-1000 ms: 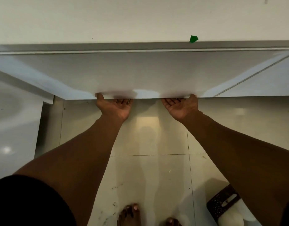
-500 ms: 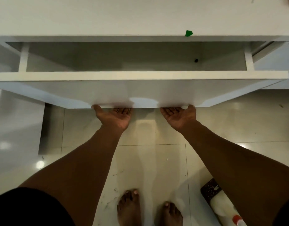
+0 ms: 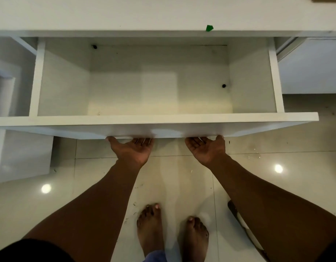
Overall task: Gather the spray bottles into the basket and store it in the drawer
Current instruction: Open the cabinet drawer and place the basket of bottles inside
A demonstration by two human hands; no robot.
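Observation:
A wide white drawer stands pulled far out of the white cabinet, and its inside holds nothing. My left hand and my right hand are palm up under the lower edge of the drawer front, fingers hooked beneath it. The dark perforated basket shows only as a sliver on the floor at the lower right, mostly hidden behind my right forearm. No spray bottle can be made out.
A small green tape piece marks the cabinet top edge. White cabinet parts stand at the left and another front at the right. My bare feet stand on the glossy tiled floor below the drawer.
The drawer has slid out from nearly shut to wide open, pulled toward me by both hands. The basket has dropped mostly out of sight behind my right arm.

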